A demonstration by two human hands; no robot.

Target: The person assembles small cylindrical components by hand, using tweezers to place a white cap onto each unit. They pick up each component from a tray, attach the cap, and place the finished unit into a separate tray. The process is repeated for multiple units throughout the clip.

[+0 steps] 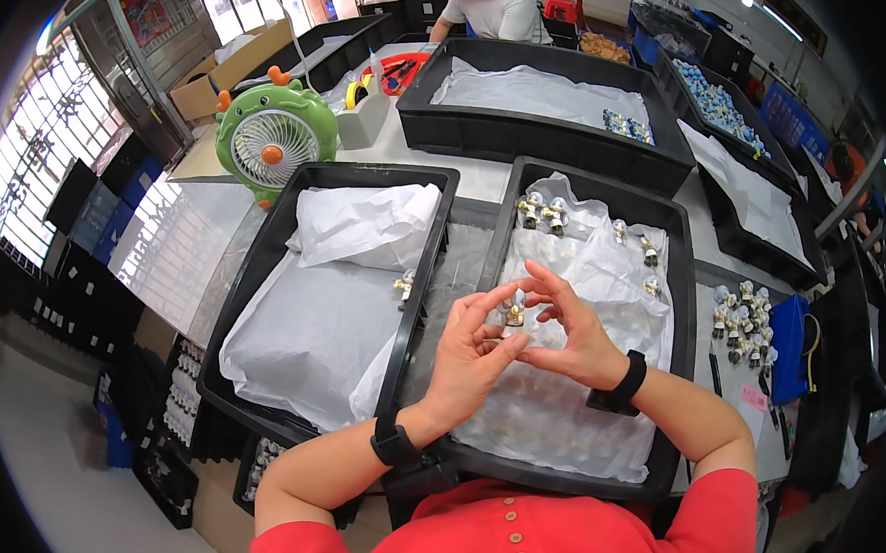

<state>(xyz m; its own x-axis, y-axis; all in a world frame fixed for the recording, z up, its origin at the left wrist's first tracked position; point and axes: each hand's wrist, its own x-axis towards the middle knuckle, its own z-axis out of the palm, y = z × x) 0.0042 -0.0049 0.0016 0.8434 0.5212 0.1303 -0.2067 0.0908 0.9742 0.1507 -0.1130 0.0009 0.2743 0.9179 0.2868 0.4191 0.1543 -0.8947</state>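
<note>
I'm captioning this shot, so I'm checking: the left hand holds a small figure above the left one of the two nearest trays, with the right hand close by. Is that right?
Only the tray is wrong: the head view shows the left hand holding the small figure above the right tray, not the left tray. The right hand is indeed close by.

Two hands (467,360) (581,343), two wristbands (396,442) (629,377), one held figurine (515,314), one fan (272,153).
</note>
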